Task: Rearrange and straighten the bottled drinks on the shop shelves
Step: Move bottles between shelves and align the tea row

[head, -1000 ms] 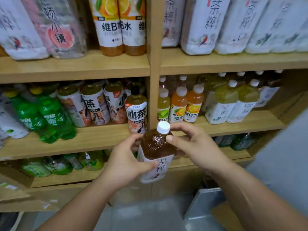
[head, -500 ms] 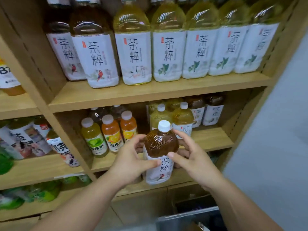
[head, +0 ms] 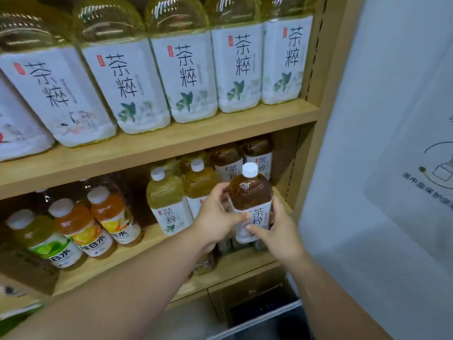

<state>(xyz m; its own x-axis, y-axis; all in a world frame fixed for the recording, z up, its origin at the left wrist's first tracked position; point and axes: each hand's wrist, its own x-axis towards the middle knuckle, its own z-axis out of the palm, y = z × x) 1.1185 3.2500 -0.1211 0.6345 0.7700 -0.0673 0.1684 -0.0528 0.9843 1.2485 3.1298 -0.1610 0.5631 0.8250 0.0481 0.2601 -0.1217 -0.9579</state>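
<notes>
Wooden shelves point(head: 171, 146) fill most of the view; grey wall point(head: 380, 204) at 3 o'clock carries a faint line drawing point(head: 438, 168). Upper board: row of big bottles point(head: 188, 77) of pale tea, white labels with black characters, packed side by side, labels facing out. Next board down, at 4 o'clock of frame centre: brown bottle point(head: 250, 195) with white cap point(head: 250, 169), label facing the camera, roughly upright, at the right end of the board near the post point(head: 318, 119). Left hand point(head: 215, 219) grasps it from 9 o'clock, thumb across the label front, fingers curled behind the shoulder. Right hand point(head: 279, 231) grasps it from 4 o'clock, thumb on the lower label, fingers round the far side. Both hands are closed on the bottle; cannot tell if its base touches the board. At 9 o'clock of the brown bottle stand two pale bottles point(head: 166, 200) with white caps, the nearer one partly hidden by the left hand. At 12 o'clock, further back, two dark bottles point(head: 228, 163) with the same label, tops in shadow. Far out at 9 o'clock on the same board: two orange bottles point(head: 78, 229) and one green bottle point(head: 41, 239), white caps, leaning in the wide lens. At 7 o'clock, under the left wrist, low bottles point(head: 206, 262) on the board beneath, too hidden to identify.
</notes>
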